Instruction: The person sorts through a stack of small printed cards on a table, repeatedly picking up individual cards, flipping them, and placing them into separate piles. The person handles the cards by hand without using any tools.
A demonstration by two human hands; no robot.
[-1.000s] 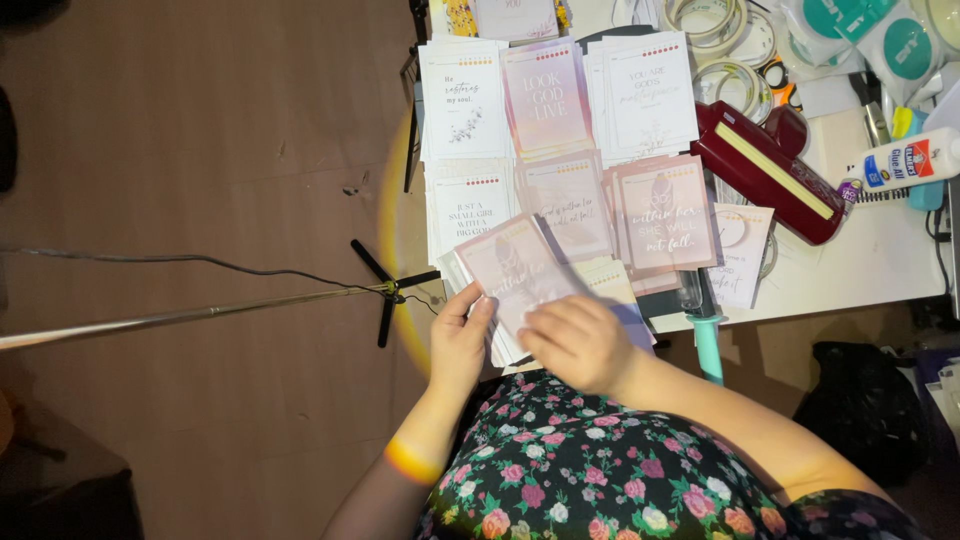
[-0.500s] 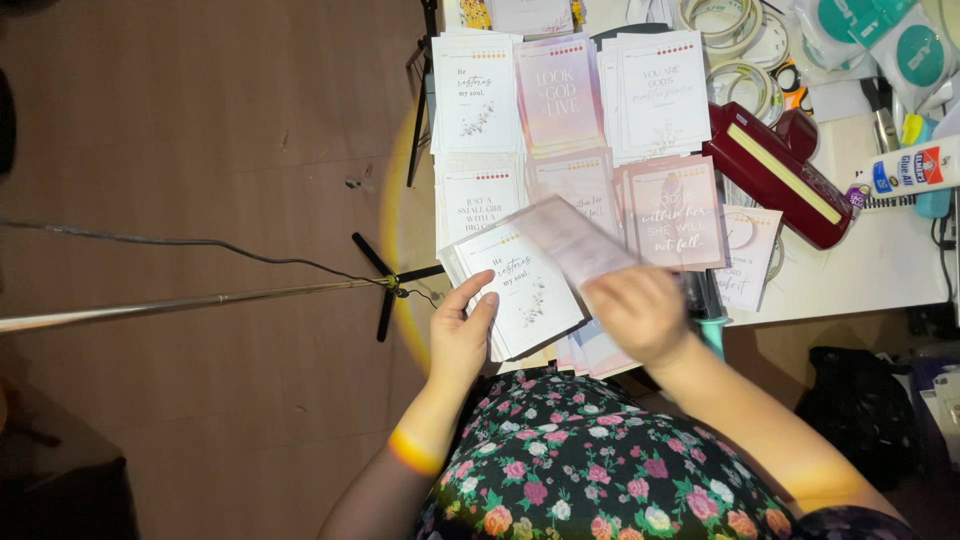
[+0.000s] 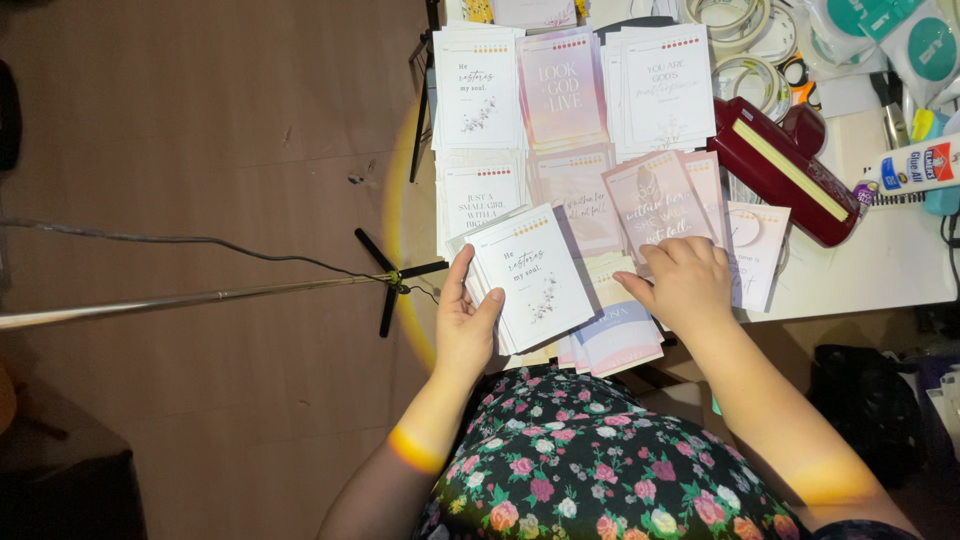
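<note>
My left hand (image 3: pixel 467 318) grips a stack of printed cards (image 3: pixel 530 275) by its left edge; the top card is white with a small flower sprig. My right hand (image 3: pixel 683 281) lies palm down, fingers spread, on a pink card (image 3: pixel 652 198) that tops a pile near the table's front edge. Pale blue and pink cards (image 3: pixel 615 335) fan out below the held stack.
Three piles of cards (image 3: pixel 560 85) line the far side of the white table (image 3: pixel 880 265), a white pile (image 3: pixel 480 195) in front of them. A dark red stapler (image 3: pixel 790 170), a glue bottle (image 3: pixel 915 165) and tape rolls (image 3: pixel 740 20) sit right. A tripod stand (image 3: pixel 395 280) stands on the brown floor.
My right hand carried a pink card off the held stack to the right and pressed it onto the pink pile. A white flower card now tops the stack in my left hand.
</note>
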